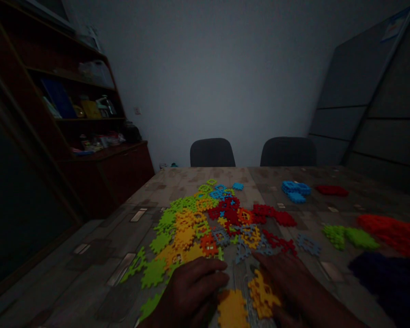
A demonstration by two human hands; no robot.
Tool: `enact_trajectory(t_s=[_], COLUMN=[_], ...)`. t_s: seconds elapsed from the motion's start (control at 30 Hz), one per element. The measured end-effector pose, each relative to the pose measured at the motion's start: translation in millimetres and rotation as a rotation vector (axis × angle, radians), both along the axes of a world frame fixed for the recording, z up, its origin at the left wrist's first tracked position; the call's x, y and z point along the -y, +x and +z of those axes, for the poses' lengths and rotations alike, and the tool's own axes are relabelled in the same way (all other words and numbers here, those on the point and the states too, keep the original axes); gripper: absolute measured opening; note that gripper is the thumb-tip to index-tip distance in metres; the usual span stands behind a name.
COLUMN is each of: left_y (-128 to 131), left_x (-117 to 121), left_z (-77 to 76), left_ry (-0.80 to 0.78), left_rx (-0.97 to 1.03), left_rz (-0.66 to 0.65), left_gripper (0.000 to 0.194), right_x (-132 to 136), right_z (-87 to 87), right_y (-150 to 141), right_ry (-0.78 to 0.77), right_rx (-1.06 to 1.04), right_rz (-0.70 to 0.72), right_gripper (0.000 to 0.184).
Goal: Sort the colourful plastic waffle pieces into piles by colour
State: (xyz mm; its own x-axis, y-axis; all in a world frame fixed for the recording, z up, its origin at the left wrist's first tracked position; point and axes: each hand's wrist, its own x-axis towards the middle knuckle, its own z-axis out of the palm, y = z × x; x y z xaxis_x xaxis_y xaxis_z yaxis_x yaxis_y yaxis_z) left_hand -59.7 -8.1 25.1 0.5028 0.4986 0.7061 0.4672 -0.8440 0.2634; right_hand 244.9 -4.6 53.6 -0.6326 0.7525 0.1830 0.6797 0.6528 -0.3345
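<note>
A heap of interlocking plastic waffle-shaped building pieces [208, 218] in green, yellow, red, blue and grey covers the middle of the patterned table [99, 273]. My left hand [191, 291] lies palm down at the near edge of the heap, its fingers curled and close together. My right hand [287, 282] rests palm down with its fingers spread, their tips by a grey piece [246, 250]. Between and below the hands lie a yellow piece [232, 310] and a yellow assembled strip [262, 294]. The dim light hides whether either hand grips anything.
Sorted piles stand on the right of the table: blue [295, 191], red [332, 190], green [348, 238], a larger red one [391, 233] and a dark navy one [389, 284]. Two dark chairs [212, 152] stand at the far edge. A wooden shelf unit [89, 118] stands to the left.
</note>
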Motion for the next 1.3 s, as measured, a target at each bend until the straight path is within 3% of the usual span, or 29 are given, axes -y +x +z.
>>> enact_trajectory(t_s=[0.23,0.47,0.73,0.93,1.17,1.3], left_y=[2.2,5.8,8.3,7.9,10.1,10.9], left_x=[-0.9,-1.6,-0.3,-1.3,0.3,0.1], left_z=[7.2,17.8,26.2,20.0,31.1,28.8], left_ry=[0.032,0.078,0.064,0.036,0.051,0.054], left_rx=[-0.010,-0.039,-0.040,-0.022,-0.043,-0.043], left_rz=[-0.009,-0.014,-0.024,-0.042,-0.041,-0.041], left_gripper=[0.029,0.032,0.030,0.032,0.034,0.034], right_x=[4.9,4.0,2.2,-0.7,-3.1,-4.1], right_z=[-1.7,-1.4,14.9,8.1,-3.8,-8.9], right_y=[-0.1,6.0,6.9,7.4,7.9,4.8], right_ry=[-0.004,-0.180,-0.158,-0.161,-0.160,-0.178], right_rx=[-0.057,-0.039,-0.046,-0.051,-0.092,-0.059], right_rz=[-0.104,-0.187,0.067,0.073,0.037,0.026], right_gripper=[0.089,0.075,0.082,0.083,0.085,0.087])
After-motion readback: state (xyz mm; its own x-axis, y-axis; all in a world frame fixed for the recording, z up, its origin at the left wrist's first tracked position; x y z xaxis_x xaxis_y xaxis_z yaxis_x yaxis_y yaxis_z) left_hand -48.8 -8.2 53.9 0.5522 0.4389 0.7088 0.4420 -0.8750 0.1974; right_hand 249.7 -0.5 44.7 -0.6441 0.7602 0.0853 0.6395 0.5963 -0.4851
